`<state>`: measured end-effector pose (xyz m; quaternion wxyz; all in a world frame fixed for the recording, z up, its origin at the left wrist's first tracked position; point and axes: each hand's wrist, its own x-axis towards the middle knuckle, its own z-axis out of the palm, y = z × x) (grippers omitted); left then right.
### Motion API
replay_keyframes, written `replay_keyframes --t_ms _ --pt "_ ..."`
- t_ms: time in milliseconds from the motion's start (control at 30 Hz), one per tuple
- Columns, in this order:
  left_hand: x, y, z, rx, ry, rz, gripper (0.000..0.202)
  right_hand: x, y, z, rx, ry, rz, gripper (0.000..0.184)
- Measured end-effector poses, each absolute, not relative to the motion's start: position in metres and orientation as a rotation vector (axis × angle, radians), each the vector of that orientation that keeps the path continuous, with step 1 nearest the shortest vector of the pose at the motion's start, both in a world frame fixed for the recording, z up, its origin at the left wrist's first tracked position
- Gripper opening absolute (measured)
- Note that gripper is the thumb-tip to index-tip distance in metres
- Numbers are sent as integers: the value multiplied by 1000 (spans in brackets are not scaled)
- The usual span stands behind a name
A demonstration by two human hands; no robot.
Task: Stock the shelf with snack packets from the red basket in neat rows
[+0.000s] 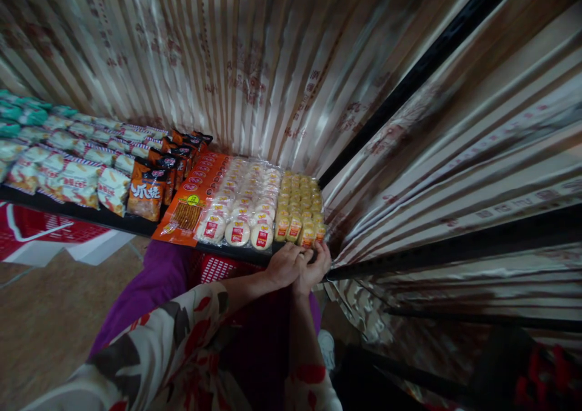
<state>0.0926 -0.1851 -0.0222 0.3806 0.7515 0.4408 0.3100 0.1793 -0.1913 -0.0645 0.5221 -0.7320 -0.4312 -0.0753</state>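
Note:
At the shelf's right end, small yellow snack packets (297, 208) stand in tight rows. My right hand (315, 267) reaches the front corner packet, its fingers bent around the lower edge. Right beside it, my left hand (286, 267) is closed, its fingertips meeting the right hand just below the front packets. What lies between the left fingers is hidden. Left of the yellow rows are clear-wrapped round white crackers (237, 232) with red labels. A flat orange snack bag (184, 214) lies next to them.
Orange-and-black bags (145, 193), white snack bags (79, 180) and green packets (31, 115) fill the black shelf's left part. Striped plastic sheeting (254, 65) hangs behind and at right. Black metal posts (409, 86) stand at right. A red basket (222, 268) is below.

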Motion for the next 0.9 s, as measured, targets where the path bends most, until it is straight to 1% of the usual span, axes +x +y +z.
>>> replay_keyframes --t_ms 167,233,333,400,600,733,900 --pt "50 -195 -19 2184 1050 861 32 156 -201 -65 -1612 -1322 -183 33" --pt "25 -198 -26 2293 1093 930 32 142 -205 -69 -1570 -1474 -152 32" --pt "-12 -198 -41 2457 1182 1074 42 122 -209 -75 -1556 -1649 -96 33" --pt "-33 -194 -49 2554 1274 1124 42 112 -208 -78 -1561 -1719 -84 34" --pt "-78 -177 -55 2682 1588 1006 42 100 -201 -83 -1612 -1715 -129 35" --pt "-87 -173 -57 2742 1576 941 43 95 -198 -87 -1651 -1676 -148 37" --pt "-82 -171 -64 2777 1507 964 40 94 -197 -89 -1685 -1662 -152 38"
